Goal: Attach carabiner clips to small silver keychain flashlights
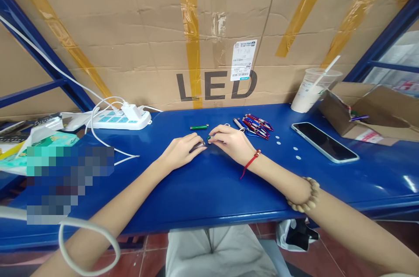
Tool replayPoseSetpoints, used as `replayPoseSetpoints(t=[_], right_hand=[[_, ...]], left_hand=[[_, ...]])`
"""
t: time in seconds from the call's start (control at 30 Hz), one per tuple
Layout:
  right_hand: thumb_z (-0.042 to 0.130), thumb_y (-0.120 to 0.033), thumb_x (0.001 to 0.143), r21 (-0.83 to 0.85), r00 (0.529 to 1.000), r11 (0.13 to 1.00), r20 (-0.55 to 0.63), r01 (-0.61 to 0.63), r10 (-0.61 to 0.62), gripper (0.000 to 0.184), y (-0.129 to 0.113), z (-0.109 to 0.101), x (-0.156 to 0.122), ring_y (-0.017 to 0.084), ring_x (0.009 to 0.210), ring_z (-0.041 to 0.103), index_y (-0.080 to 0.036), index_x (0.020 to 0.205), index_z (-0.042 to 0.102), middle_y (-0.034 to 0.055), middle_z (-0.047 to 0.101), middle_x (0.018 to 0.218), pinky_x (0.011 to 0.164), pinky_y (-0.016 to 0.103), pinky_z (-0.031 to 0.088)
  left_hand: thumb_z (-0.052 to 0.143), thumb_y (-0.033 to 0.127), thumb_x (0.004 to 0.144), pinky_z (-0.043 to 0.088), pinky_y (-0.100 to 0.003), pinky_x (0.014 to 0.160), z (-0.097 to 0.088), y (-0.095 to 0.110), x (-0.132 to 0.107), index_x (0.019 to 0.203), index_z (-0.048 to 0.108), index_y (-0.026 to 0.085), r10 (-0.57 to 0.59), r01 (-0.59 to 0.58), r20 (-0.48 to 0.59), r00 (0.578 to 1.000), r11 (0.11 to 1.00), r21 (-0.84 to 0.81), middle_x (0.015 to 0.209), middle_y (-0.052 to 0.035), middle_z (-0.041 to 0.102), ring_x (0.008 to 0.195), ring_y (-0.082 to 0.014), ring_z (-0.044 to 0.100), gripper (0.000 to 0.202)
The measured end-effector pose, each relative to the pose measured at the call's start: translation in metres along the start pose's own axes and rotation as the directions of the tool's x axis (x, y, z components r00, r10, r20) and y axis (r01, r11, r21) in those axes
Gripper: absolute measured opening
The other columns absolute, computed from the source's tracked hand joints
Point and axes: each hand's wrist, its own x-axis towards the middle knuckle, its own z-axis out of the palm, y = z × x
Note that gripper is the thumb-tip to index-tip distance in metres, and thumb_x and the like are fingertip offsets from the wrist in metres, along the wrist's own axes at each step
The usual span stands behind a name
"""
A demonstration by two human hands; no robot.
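Note:
Both my hands rest on the blue table (203, 189), meeting in the middle. My left hand (181, 150) is curled, its fingertips pinched on a small dark metal part (198, 146). My right hand (229, 139) is curled too, its fingers closed on a small green-tipped piece (208, 138) that touches the part in the left hand. A green tube (199, 127) lies just behind my hands. A pile of several red, silver and blue mini flashlights (253, 124) with clips lies behind my right hand. A red string bracelet and a bead bracelet are on my right arm.
A white power strip (121, 120) with a charger and cables sits at the back left. A phone (323, 141) lies face up on the right, with several small white discs (295, 149) beside it. A plastic cup (312, 89) and an open cardboard box (360, 115) stand at the back right.

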Motion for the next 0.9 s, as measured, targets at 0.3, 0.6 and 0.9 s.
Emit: replayPoseSetpoints(t=[0.3, 0.6, 0.9], right_hand=[[0.047, -0.005, 0.086, -0.397, 0.957, 0.918, 0.266, -0.002, 0.117, 0.021, -0.030, -0.003, 0.004, 0.017, 0.083, 0.054, -0.014, 0.084, 0.067, 0.0084, 0.063, 0.098, 0.059, 0.025, 0.040], [0.043, -0.008, 0.088, -0.446, 0.891, 0.883, 0.330, -0.145, 0.313, 0.026, -0.030, -0.001, 0.009, 0.023, 0.094, 0.054, -0.014, 0.090, 0.068, 0.0121, 0.063, 0.102, 0.057, 0.028, 0.040], [0.040, -0.010, 0.088, -0.458, 0.875, 0.857, 0.284, -0.236, 0.393, 0.030, -0.020, -0.005, 0.009, 0.023, 0.091, 0.054, -0.016, 0.086, 0.069, 0.0127, 0.064, 0.096, 0.054, 0.027, 0.035]], left_hand=[[0.031, 0.033, 0.093, 0.042, -0.024, 0.061, -0.006, 0.009, 0.002, 0.083, 0.048, 0.019, -0.255, 0.258, -0.178, 0.951, 0.966, -0.006, 0.075, -0.0005, 0.060, 0.069, -0.0145, 0.059, 0.023], [0.023, 0.028, 0.093, 0.043, -0.022, 0.059, -0.004, 0.020, 0.000, 0.088, 0.038, 0.021, -0.185, 0.166, -0.078, 0.980, 0.964, -0.206, 0.088, -0.0014, 0.056, 0.061, -0.0103, 0.054, 0.016], [0.034, 0.034, 0.091, 0.041, -0.022, 0.055, 0.001, 0.020, 0.001, 0.084, 0.032, 0.022, -0.155, 0.137, -0.092, 0.984, 0.974, -0.182, 0.085, -0.0006, 0.055, 0.058, -0.0098, 0.054, 0.014]])
